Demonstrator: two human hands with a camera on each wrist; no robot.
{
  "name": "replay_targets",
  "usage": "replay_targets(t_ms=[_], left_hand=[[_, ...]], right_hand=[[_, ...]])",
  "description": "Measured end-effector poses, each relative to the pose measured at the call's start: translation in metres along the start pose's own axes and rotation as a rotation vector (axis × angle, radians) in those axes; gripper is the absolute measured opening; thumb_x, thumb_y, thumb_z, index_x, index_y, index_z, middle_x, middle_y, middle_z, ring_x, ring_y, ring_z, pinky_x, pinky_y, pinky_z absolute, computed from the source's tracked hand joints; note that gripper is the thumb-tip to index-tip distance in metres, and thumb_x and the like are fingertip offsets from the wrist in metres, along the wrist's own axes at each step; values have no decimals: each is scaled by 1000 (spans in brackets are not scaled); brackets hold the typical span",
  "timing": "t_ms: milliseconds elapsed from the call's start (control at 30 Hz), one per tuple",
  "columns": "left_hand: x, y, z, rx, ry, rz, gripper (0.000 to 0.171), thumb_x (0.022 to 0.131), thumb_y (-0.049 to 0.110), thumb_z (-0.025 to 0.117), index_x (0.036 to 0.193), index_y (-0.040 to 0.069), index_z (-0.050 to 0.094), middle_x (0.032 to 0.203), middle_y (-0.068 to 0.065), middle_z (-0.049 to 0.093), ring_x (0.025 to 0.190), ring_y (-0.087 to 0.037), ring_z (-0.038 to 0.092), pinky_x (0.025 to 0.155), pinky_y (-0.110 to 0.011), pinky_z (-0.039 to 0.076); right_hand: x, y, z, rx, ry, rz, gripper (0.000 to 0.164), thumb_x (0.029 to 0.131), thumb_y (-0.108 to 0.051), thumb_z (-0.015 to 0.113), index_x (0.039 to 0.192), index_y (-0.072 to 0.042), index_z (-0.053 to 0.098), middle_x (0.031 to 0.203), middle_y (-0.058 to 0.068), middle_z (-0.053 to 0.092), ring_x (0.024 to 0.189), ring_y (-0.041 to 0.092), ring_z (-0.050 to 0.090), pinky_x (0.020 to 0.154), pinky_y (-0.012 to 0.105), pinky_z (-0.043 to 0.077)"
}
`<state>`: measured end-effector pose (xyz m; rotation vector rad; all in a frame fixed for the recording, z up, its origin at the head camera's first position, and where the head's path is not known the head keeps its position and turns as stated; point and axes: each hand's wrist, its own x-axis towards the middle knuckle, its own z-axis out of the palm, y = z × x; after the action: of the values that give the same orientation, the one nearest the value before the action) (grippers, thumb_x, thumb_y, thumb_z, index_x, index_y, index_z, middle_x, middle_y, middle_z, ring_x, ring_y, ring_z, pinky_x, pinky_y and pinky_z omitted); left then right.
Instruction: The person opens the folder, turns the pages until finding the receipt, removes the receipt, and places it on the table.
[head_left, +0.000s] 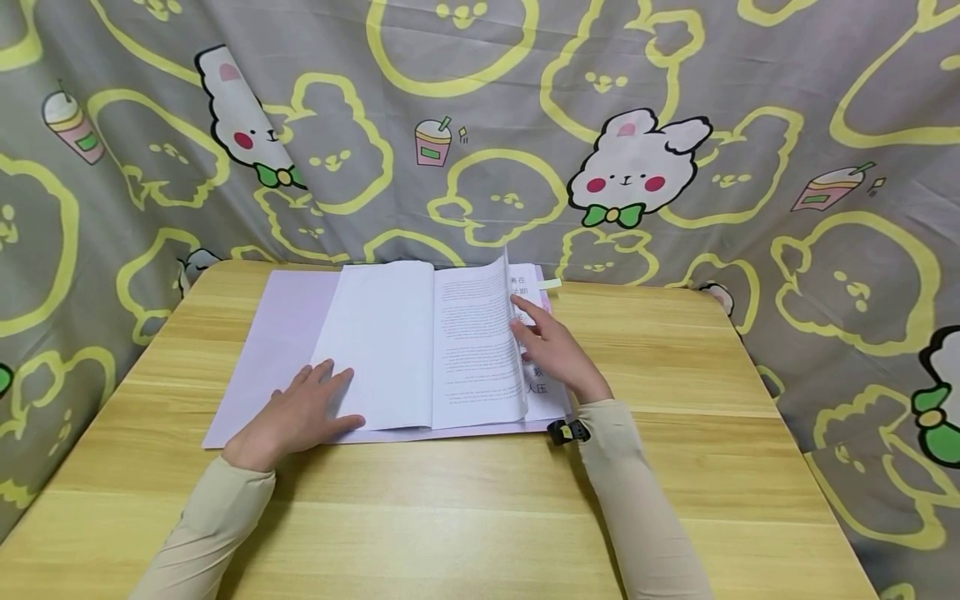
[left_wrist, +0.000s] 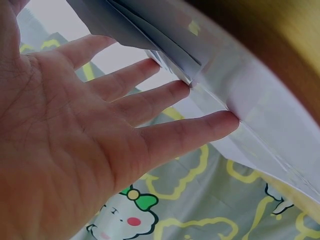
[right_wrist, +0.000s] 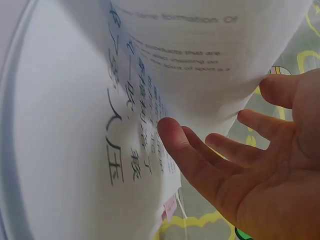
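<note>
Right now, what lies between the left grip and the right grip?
The head view shows a white page and a printed page between the left grip and the right grip.

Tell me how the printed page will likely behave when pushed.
The printed page is probably floppy: it curves beside the right hand. It looks light, standing clear of the sheet below at one side. Being thin, it may crease.
</note>
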<state>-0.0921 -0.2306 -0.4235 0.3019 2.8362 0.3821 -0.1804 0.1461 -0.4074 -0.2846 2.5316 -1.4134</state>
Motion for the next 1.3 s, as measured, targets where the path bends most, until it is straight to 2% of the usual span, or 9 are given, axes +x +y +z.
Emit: replay_targets(t_ms=[300, 500, 667, 800, 1067, 1300], left_hand=[[0, -1, 0, -2, -1, -2, 89, 89, 59, 70, 153, 3, 44, 157, -35, 32, 141, -63, 28, 93, -86, 32], [1, -1, 0, -6, -7, -5, 89, 90, 59, 70, 153, 3, 44, 158, -35, 31, 142, -63, 27, 94, -86, 31], [1, 0, 0, -13, -11, -7, 88, 90, 58, 70, 154, 2, 43, 158, -35, 31, 142, -63, 27, 95, -86, 30], [1, 0, 0, -9, -8, -3, 88, 90, 58, 70, 153, 2, 43, 157, -36, 32, 141, -63, 28, 94, -86, 31], [0, 3, -2, -7, -3, -4, 87, 90, 57, 71, 152, 2, 44, 157, -35, 33, 141, -63, 29, 94, -86, 32], [0, 2, -1, -6, -8, -7, 88, 90, 57, 70, 153, 2, 44, 157, -35, 32, 141, -63, 28, 93, -86, 32]], right_hand=[[-1, -2, 11, -29, -19, -49, 58, 108, -42, 47, 162, -29, 31, 163, 11, 37, 137, 35, 52, 105, 55, 48], [0, -5, 18, -47, -16, -65, 57, 109, -39, 48, 162, -28, 31, 164, 10, 35, 130, 35, 58, 99, 53, 52], [2, -5, 25, -74, -21, -64, 56, 108, -41, 48, 161, -30, 33, 165, 5, 35, 133, 34, 55, 102, 51, 51], [3, -4, 28, -86, -29, -69, 56, 107, -40, 50, 161, -29, 34, 165, 3, 34, 130, 32, 57, 98, 50, 52], [1, -7, 33, -112, -50, -80, 57, 107, -41, 50, 161, -26, 34, 166, 3, 32, 136, 32, 51, 108, 50, 46], [1, -6, 39, -114, -79, -93, 60, 107, -42, 50, 161, -24, 33, 167, 4, 30, 135, 33, 52, 109, 49, 45]])
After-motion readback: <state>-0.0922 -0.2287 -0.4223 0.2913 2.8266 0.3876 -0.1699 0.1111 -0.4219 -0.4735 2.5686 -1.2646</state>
